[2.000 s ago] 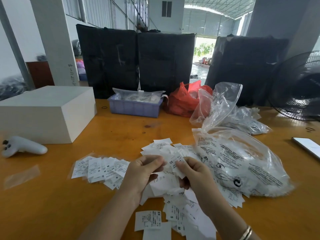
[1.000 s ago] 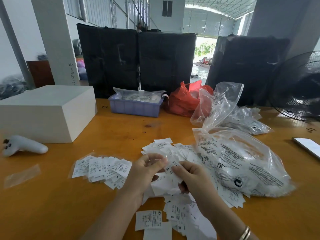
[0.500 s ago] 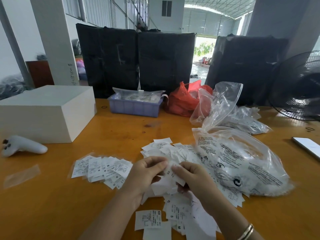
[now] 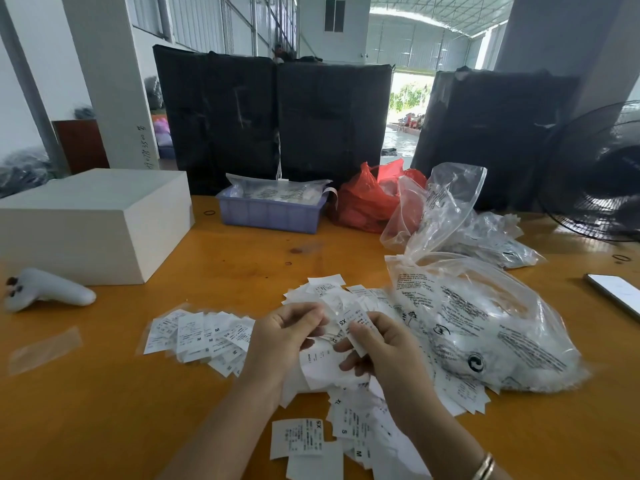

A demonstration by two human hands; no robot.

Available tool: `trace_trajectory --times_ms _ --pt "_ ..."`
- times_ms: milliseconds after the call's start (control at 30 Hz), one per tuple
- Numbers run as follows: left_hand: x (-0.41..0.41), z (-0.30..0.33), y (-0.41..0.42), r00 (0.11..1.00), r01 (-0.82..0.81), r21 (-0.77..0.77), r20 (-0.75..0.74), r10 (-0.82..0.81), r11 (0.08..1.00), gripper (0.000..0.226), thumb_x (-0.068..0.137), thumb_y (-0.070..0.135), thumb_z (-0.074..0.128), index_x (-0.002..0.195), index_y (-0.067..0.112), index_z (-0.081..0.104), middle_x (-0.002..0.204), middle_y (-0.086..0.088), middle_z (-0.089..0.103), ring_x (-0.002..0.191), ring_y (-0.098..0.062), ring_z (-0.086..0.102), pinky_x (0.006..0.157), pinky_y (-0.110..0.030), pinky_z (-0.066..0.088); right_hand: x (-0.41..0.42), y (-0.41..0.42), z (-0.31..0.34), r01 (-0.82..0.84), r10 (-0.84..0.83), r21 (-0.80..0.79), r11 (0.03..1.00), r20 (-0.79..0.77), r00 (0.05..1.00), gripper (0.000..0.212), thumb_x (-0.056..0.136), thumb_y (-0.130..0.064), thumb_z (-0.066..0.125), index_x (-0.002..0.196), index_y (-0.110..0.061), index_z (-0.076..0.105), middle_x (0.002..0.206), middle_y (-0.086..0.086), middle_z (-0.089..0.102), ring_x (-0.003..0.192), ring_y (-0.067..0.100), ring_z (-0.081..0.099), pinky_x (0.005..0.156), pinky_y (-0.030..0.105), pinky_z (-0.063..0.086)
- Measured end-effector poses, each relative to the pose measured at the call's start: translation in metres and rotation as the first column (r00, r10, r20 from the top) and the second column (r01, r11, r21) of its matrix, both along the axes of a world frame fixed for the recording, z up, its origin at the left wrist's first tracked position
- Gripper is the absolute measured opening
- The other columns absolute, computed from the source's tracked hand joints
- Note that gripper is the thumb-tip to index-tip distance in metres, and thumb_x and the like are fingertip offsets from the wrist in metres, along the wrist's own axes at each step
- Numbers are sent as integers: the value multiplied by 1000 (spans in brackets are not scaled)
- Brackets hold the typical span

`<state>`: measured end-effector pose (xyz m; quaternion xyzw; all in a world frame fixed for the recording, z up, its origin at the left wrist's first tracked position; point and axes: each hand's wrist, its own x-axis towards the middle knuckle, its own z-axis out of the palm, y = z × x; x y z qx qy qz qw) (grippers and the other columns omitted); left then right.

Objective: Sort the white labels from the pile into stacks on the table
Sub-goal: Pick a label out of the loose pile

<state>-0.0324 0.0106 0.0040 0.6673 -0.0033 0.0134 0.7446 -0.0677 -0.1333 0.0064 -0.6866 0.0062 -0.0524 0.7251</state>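
Holding both hands together over the pile of labels point(image 4: 349, 379), I pinch a single label point(image 4: 356, 323) marked SX between the thumb and fingers of my right hand point(image 4: 381, 348), while my left hand point(image 4: 287, 337) curls its fingertips on the loose slips just beside it. The pile lies on the table point(image 4: 104, 410) between a spread of labels marked M point(image 4: 204, 336) on my left and a clear bag point(image 4: 485, 320) of more labels on my right, whose edge rests on the pile. A further small heap point(image 4: 360, 431) with S, XL and M showing sits toward me.

Risks, as I judge them: thin slips may cling, so two could lift as one and land in the wrong stack; the near heap already mixes sizes; a wrist brushing the M spread would scatter it; the fan point(image 4: 602, 174) at the far right, if running, could blow light labels about.
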Motion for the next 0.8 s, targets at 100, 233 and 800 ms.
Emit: trace_trajectory --times_ms 100,233,800 --pt "0 -1 0 1000 -6 3 7 6 1000 7 85 17 69 89 20 74 78 3 75 71 -5 69 57 -12 50 0 2 -1 -4 3 -51 999 -30 1000 9 94 -13 56 96 -7 62 73 11 72 53 15 62 48 20 46" --pt "1 -2 -1 1000 -2 29 17 2 1000 6 84 18 71 88 20 74 75 4 74 70 -5 69 56 -10 49 1 4 -2 -49 42 -109 993 -60 997 9 95 -14 55 95 -9 62 72 10 73 53 16 63 47 19 45" --pt "3 -5 -3 999 -25 58 32 23 998 8 85 24 69 86 16 71 77 6 74 68 -4 69 55 -11 49 2 2 -2 -74 59 -227 971 -75 995 15 98 -16 51 90 -10 63 64 7 70 49 13 61 45 18 43"
